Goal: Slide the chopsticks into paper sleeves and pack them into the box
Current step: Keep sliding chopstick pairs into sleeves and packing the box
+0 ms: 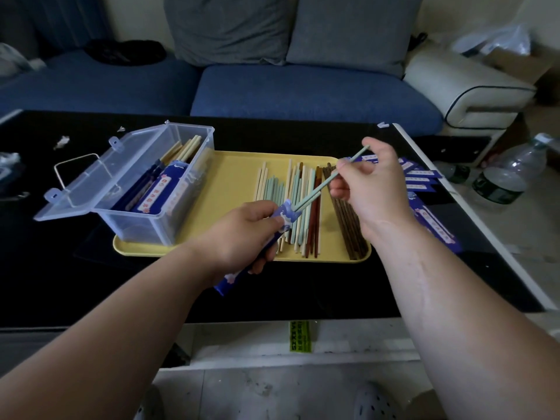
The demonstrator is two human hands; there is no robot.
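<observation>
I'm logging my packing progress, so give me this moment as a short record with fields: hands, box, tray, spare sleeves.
left hand: grips blue paper sleeve
right hand: pinches pale green chopsticks, tips at sleeve mouth
box: clear, lid open, on tray's left end, sleeved chopsticks inside
tray: yellow, loose chopsticks in rows
spare sleeves: on table, right of tray

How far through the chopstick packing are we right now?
Done: several sleeved pairs sit in the box. In hand: the left hand grips a sleeve while the right hand feeds a green pair into its mouth, tips just in. Left: many loose chopsticks on the tray, with spare sleeves beside it.
</observation>
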